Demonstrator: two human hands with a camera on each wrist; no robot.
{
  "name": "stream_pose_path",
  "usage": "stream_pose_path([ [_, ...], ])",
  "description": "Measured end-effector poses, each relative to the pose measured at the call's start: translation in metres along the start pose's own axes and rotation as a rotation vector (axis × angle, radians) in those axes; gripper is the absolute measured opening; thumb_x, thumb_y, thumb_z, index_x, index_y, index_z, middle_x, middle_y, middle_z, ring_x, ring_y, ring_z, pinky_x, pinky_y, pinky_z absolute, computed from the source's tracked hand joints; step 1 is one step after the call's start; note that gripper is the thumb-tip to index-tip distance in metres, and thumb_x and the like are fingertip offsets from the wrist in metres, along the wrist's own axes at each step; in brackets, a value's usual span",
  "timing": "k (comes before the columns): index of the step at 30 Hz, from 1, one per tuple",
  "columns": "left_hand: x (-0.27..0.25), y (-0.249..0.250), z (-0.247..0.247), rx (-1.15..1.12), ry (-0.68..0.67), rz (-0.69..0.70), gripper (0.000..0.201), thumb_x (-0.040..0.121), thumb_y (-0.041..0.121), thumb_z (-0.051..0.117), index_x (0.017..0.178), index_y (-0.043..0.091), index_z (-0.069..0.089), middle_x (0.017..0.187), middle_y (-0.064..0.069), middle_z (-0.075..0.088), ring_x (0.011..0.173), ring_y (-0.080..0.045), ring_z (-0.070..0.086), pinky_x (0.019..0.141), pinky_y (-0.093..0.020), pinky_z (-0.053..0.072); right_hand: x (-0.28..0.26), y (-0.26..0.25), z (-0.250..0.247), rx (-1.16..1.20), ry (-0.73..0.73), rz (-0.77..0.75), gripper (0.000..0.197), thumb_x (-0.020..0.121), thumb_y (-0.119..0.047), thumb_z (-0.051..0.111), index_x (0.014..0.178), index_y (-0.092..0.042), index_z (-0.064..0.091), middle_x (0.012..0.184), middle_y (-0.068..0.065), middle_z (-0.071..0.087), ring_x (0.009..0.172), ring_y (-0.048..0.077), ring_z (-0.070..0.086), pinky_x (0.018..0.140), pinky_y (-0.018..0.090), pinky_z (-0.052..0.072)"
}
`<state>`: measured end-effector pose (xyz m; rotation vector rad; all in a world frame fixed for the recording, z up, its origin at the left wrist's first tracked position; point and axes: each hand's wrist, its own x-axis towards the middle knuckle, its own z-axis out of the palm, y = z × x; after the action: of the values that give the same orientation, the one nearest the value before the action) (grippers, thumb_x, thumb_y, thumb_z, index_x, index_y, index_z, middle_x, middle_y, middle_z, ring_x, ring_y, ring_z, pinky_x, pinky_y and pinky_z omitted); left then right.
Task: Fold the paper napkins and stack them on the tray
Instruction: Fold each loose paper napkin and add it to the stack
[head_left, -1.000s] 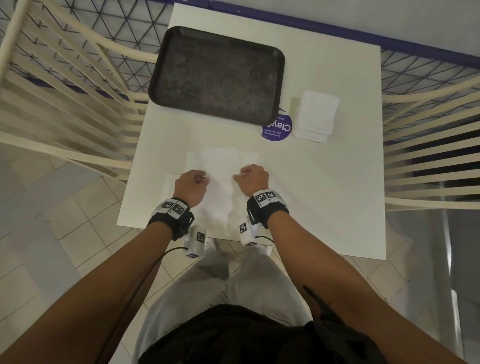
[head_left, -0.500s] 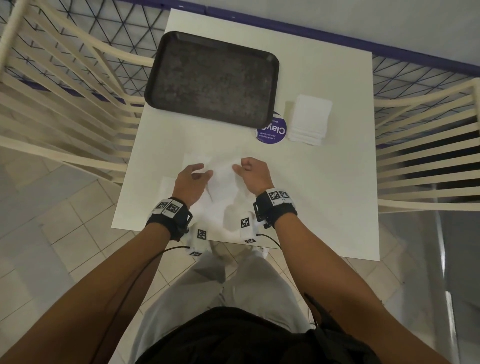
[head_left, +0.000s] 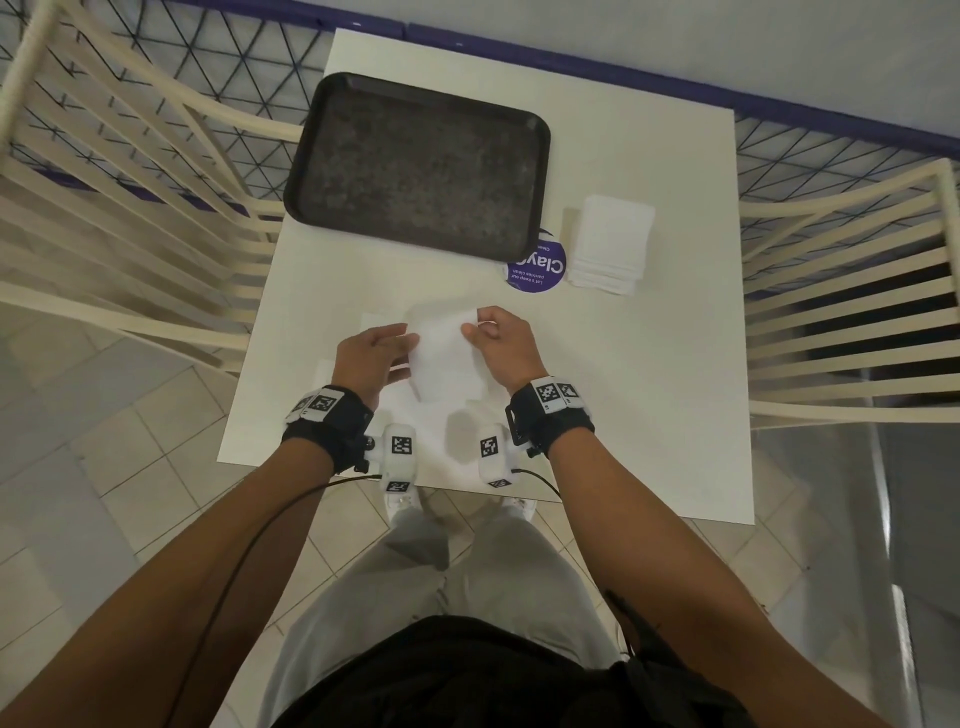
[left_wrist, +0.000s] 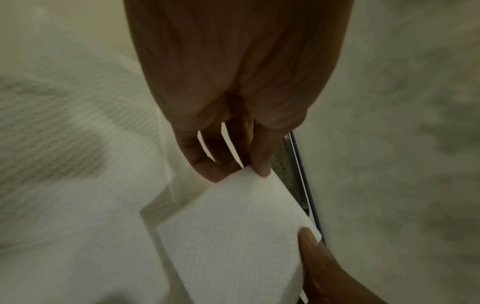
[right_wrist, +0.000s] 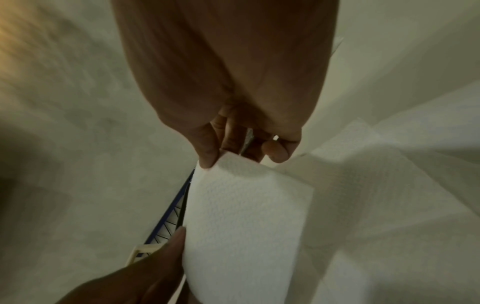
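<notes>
A white paper napkin (head_left: 447, 358) is lifted off the white table (head_left: 649, 374) between both hands, its near part curling down onto another napkin spread flat beneath. My left hand (head_left: 374, 353) pinches the napkin's (left_wrist: 233, 230) left corner between thumb and fingers (left_wrist: 261, 162). My right hand (head_left: 493, 338) pinches the napkin's (right_wrist: 244, 222) far right corner with thumb and index finger (right_wrist: 207, 152). The dark rectangular tray (head_left: 421, 166) lies beyond the hands at the table's far left, with nothing on it.
A stack of white napkins (head_left: 613, 244) sits right of the tray, beside a round purple sticker (head_left: 537, 267). Cream slatted chairs (head_left: 852, 291) stand on both sides of the table. The table's near edge runs just behind my wrists.
Both hands have lifted the napkin's near edge off the table and carried it away from me, folding it over. The hands moved from low on the sheet towards the tray.
</notes>
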<state>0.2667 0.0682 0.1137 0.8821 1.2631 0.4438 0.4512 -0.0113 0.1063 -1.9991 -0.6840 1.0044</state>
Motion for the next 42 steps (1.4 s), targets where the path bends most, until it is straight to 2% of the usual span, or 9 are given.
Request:
stream_pose_path([
  [4, 0.002, -0.003, -0.005, -0.004, -0.024, -0.076, 0.032, 0.086, 0.016, 0.082, 0.113, 0.003, 0.073, 0.105, -0.013, 0.075, 0.091, -0.025, 0.071, 0.073, -0.029, 0.061, 0.002, -0.002, -0.001, 0.012, -0.013, -0.025, 0.021, 0.089, -0.013, 0.070, 0.109, -0.007, 0.067, 0.060, -0.016, 0.055, 0.080, 0.013, 0.058, 0.091, 0.032, 0.048],
  [8, 0.000, 0.002, -0.006, 0.009, -0.089, -0.134, 0.027, 0.087, 0.016, 0.081, 0.111, 0.006, 0.073, 0.103, -0.008, 0.075, 0.086, -0.022, 0.070, 0.068, -0.027, 0.060, 0.002, -0.003, -0.003, 0.003, -0.019, -0.044, 0.020, 0.090, -0.014, 0.070, 0.110, -0.009, 0.068, 0.053, -0.023, 0.056, 0.080, 0.013, 0.059, 0.093, 0.034, 0.049],
  [17, -0.006, 0.011, -0.002, -0.050, -0.066, -0.021, 0.015, 0.090, 0.005, 0.073, 0.102, 0.015, 0.071, 0.098, -0.009, 0.074, 0.081, -0.026, 0.071, 0.079, -0.037, 0.059, -0.002, -0.004, -0.005, -0.018, -0.048, -0.063, 0.017, 0.088, -0.023, 0.070, 0.104, -0.019, 0.066, 0.063, -0.008, 0.066, 0.070, 0.016, 0.061, 0.084, 0.043, 0.054],
  [21, -0.007, 0.013, -0.001, -0.077, -0.082, 0.009, 0.016, 0.090, -0.002, 0.068, 0.097, 0.012, 0.070, 0.091, -0.010, 0.071, 0.071, -0.022, 0.066, 0.075, -0.036, 0.058, -0.007, -0.007, -0.007, 0.056, -0.064, -0.047, 0.014, 0.087, -0.012, 0.064, 0.094, -0.025, 0.064, 0.055, -0.012, 0.053, 0.062, 0.013, 0.053, 0.064, 0.031, 0.046],
  [23, -0.009, 0.015, -0.001, -0.086, -0.080, 0.026, 0.017, 0.090, -0.006, 0.065, 0.093, 0.010, 0.070, 0.082, -0.008, 0.069, 0.065, -0.019, 0.063, 0.068, -0.031, 0.054, -0.009, -0.008, -0.008, 0.093, -0.069, -0.030, 0.024, 0.084, -0.001, 0.059, 0.083, -0.024, 0.066, 0.060, -0.011, 0.058, 0.058, 0.012, 0.052, 0.057, 0.025, 0.040],
  [25, -0.009, 0.015, -0.001, -0.088, -0.072, 0.036, 0.020, 0.089, -0.009, 0.062, 0.089, 0.008, 0.070, 0.080, -0.008, 0.068, 0.065, -0.018, 0.061, 0.066, -0.029, 0.052, -0.010, -0.009, -0.008, 0.125, -0.064, 0.000, 0.030, 0.080, 0.006, 0.054, 0.077, -0.020, 0.069, 0.070, -0.001, 0.068, 0.058, 0.013, 0.056, 0.055, 0.021, 0.040],
  [30, -0.008, 0.014, -0.003, -0.063, -0.052, 0.045, 0.023, 0.087, -0.014, 0.056, 0.086, 0.001, 0.073, 0.080, -0.010, 0.073, 0.069, -0.021, 0.068, 0.073, -0.031, 0.058, -0.010, -0.014, -0.009, 0.224, -0.026, 0.100, 0.034, 0.081, 0.002, 0.044, 0.076, -0.015, 0.074, 0.077, 0.006, 0.072, 0.067, 0.021, 0.062, 0.058, 0.031, 0.044],
  [35, -0.005, 0.014, -0.002, -0.099, -0.018, 0.040, 0.021, 0.086, -0.011, 0.052, 0.087, -0.007, 0.072, 0.088, -0.016, 0.073, 0.081, -0.028, 0.068, 0.076, -0.034, 0.060, -0.010, -0.013, -0.008, 0.222, -0.029, 0.076, 0.016, 0.086, -0.017, 0.063, 0.085, -0.012, 0.078, 0.079, 0.004, 0.073, 0.067, 0.016, 0.060, 0.060, 0.031, 0.048],
  [42, -0.006, 0.014, -0.006, -0.104, -0.030, 0.076, 0.017, 0.091, 0.002, 0.061, 0.089, 0.001, 0.078, 0.097, -0.014, 0.078, 0.087, -0.026, 0.072, 0.088, -0.038, 0.059, -0.010, -0.013, -0.010, 0.222, -0.045, 0.057, 0.014, 0.086, -0.025, 0.070, 0.087, -0.017, 0.082, 0.088, 0.000, 0.077, 0.081, 0.020, 0.069, 0.068, 0.029, 0.056],
])
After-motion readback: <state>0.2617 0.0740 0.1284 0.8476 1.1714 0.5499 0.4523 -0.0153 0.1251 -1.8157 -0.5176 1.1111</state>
